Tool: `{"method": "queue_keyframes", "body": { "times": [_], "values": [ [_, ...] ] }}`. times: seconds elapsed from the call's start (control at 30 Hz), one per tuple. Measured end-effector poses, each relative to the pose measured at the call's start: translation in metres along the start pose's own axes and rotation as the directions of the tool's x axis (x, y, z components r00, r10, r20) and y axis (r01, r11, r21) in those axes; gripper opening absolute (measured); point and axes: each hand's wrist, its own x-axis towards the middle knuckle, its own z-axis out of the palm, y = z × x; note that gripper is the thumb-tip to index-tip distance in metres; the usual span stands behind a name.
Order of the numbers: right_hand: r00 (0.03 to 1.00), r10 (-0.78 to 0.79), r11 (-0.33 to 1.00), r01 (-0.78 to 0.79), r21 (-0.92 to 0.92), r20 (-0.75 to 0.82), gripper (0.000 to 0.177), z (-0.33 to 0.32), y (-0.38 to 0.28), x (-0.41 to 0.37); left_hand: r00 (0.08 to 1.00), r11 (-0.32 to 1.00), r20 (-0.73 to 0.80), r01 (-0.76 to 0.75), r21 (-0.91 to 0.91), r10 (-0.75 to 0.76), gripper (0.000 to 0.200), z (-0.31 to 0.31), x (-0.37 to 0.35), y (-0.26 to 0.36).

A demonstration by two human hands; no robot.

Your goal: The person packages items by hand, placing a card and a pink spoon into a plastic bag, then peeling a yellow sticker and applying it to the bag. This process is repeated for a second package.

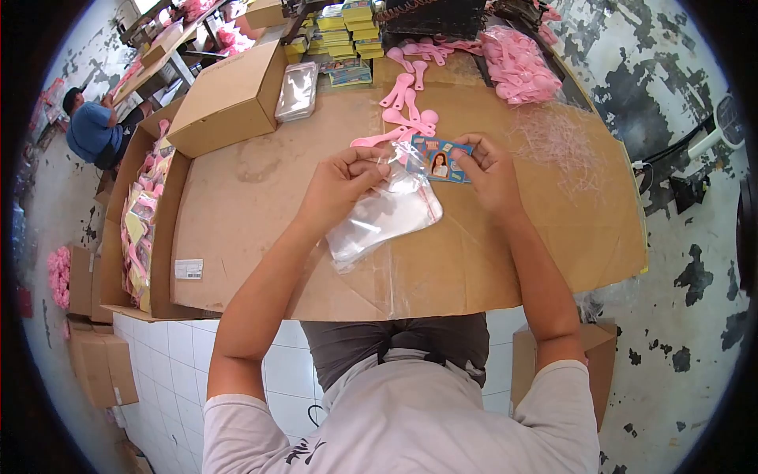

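Observation:
In my left hand (pixel 344 183) the mouth of a clear plastic bag (pixel 401 167) is pinched between thumb and fingers. My right hand (pixel 491 175) grips a blue printed card (pixel 439 160) by its right end, thumb on top. The card's left end overlaps the bag's mouth in this view. Below both hands a stack of clear plastic bags (pixel 387 227) lies on the cardboard-covered table (pixel 545 253). Just beyond the hands, pink measuring spoons (pixel 410 117) lie in a loose line.
At left, an open carton (pixel 142 229) holds packed pink spoons, beside a closed cardboard box (pixel 229 99). Stacks of yellow-edged cards (pixel 339 35) and a bag of pink spoons (pixel 521 67) stand at the back. Plastic strips (pixel 564 150) lie right. A person (pixel 99 126) sits far left.

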Motion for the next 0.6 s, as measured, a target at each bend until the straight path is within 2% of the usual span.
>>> {"method": "queue_keyframes", "body": {
  "times": [0.1,0.2,0.3,0.4,0.5,0.6],
  "values": [
    [0.999,-0.016,0.995,0.02,0.098,-0.041,0.017,0.009,-0.014,-0.003,1.0,0.995,0.022,-0.02,0.1,0.018,0.038,0.008,-0.003,0.0],
    [0.998,-0.066,0.994,0.064,0.093,0.019,0.019,0.007,-0.009,-0.007,1.0,0.992,0.024,-0.015,0.125,0.012,0.042,0.011,-0.005,0.002],
    [0.976,-0.168,0.986,0.167,0.021,0.138,0.022,0.005,-0.006,-0.006,0.999,0.994,0.034,-0.043,0.098,0.04,0.042,0.015,-0.005,0.001],
    [0.934,-0.217,0.911,0.298,-0.285,0.285,0.025,0.004,-0.011,-0.008,0.991,0.99,0.114,-0.082,0.113,0.069,0.043,0.016,-0.006,-0.006],
    [0.956,0.006,0.994,0.027,-0.11,0.293,0.025,0.023,-0.012,-0.022,0.976,0.987,0.201,-0.109,0.116,0.085,0.046,0.022,-0.01,-0.01],
    [0.982,-0.069,0.997,0.063,0.04,0.176,0.023,0.032,-0.004,-0.021,0.979,0.987,0.185,-0.107,0.124,0.082,0.047,0.026,-0.013,-0.006]
  ]
}}
